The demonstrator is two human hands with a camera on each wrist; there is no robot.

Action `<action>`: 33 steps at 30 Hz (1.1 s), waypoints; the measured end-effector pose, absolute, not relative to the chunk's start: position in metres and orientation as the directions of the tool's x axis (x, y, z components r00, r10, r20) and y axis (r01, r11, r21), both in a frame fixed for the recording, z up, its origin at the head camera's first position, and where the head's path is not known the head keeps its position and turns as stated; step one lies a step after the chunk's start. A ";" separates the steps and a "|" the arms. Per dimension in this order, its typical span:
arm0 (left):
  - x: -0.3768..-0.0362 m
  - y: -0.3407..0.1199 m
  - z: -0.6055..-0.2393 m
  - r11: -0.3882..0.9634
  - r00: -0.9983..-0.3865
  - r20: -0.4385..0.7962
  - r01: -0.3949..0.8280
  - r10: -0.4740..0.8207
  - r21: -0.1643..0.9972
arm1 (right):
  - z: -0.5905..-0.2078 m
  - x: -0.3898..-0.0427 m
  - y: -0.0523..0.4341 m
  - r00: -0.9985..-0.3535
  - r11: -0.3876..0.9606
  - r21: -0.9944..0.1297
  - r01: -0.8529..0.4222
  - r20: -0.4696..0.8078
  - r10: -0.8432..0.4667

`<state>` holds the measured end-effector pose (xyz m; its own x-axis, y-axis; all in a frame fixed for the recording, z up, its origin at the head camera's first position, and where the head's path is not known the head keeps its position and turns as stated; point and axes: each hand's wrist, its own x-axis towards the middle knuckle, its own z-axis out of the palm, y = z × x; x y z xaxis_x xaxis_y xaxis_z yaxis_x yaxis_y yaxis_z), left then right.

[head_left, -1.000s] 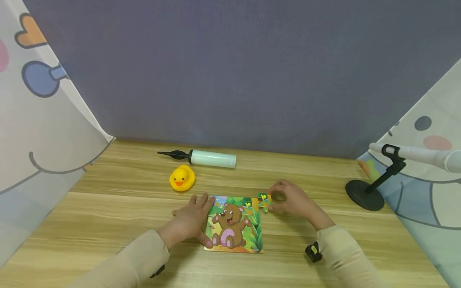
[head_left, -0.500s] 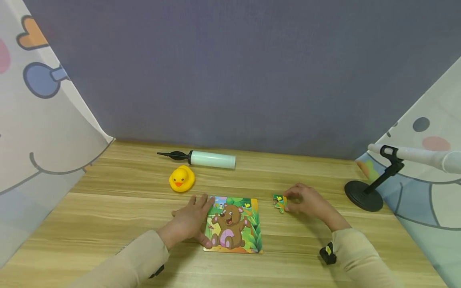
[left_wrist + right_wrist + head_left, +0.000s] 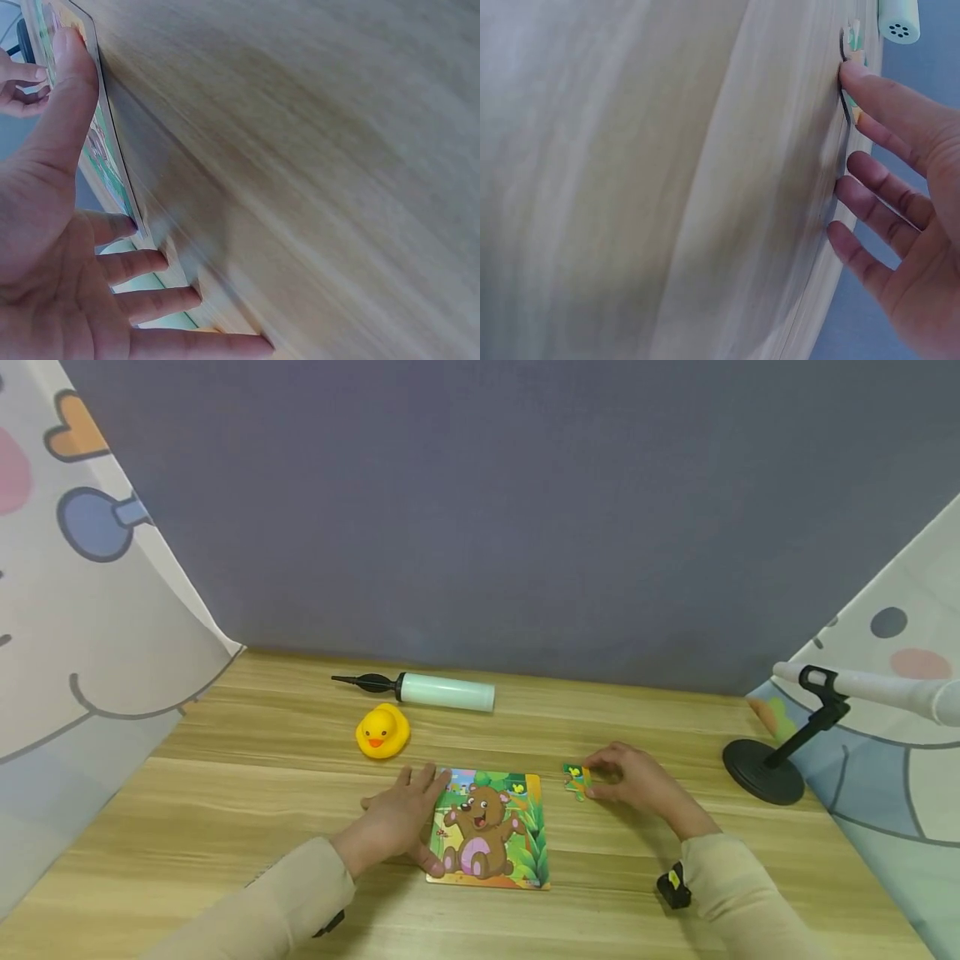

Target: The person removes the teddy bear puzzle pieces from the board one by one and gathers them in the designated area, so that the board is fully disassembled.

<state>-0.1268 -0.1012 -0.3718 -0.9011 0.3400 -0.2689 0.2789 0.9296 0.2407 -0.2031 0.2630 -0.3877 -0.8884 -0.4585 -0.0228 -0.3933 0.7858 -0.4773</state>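
A square jigsaw puzzle (image 3: 483, 835) with a brown bear lies flat on the wooden table. My left hand (image 3: 393, 818) rests along its left side with straight, spread fingers. In the left wrist view the thumb lies over the puzzle's edge (image 3: 112, 142), and the index fingertip touches near a corner. To the right of the puzzle, apart from it, is a small jigsaw piece (image 3: 576, 781) with a yellow bird on green and orange. My right hand (image 3: 626, 777) pinches its right edge between thumb and index finger; the other fingers curve loosely, as the right wrist view shows.
A yellow rubber duck (image 3: 382, 732) sits behind my left hand. Behind the duck lies a pale hand pump (image 3: 446, 692) with a black nozzle. At the right stands a black round-based stand (image 3: 763, 771) bearing a white tube. A grey panel (image 3: 510, 527) closes off the back.
One second ago the jigsaw piece was against the puzzle's upper right side. My right hand drew it away rightward, then brought it slightly back left. The left hand stays put.
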 end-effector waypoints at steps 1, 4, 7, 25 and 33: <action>-0.127 -0.101 -0.372 0.930 -0.901 -0.271 0.278 0.339 0.240 | -0.387 -0.203 0.262 -0.888 0.785 -0.478 -0.394 -0.024 -0.460; -0.127 -0.102 -0.371 0.931 -0.900 -0.276 0.276 0.337 0.238 | -0.386 -0.203 0.261 -0.882 0.780 -0.479 -0.402 -0.028 -0.471; -0.126 -0.102 -0.371 0.931 -0.899 -0.276 0.278 0.339 0.236 | -0.385 -0.203 0.260 -0.878 0.776 -0.484 -0.405 -0.030 -0.477; -0.127 -0.102 -0.371 0.927 -0.897 -0.268 0.296 0.352 0.228 | -0.379 -0.193 0.259 -0.891 0.761 -0.535 -0.366 -0.035 -0.453; -0.127 -0.102 -0.370 0.922 -0.896 -0.252 0.314 0.366 0.224 | -0.380 -0.172 0.237 -0.904 0.735 -0.575 -0.360 0.019 -0.428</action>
<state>-0.1269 -0.1019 -0.3700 -0.8958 0.3664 -0.2516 0.3143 0.9224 0.2244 -0.1718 0.2374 -0.3797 -0.9036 -0.4279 0.0191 -0.3600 0.7346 -0.5752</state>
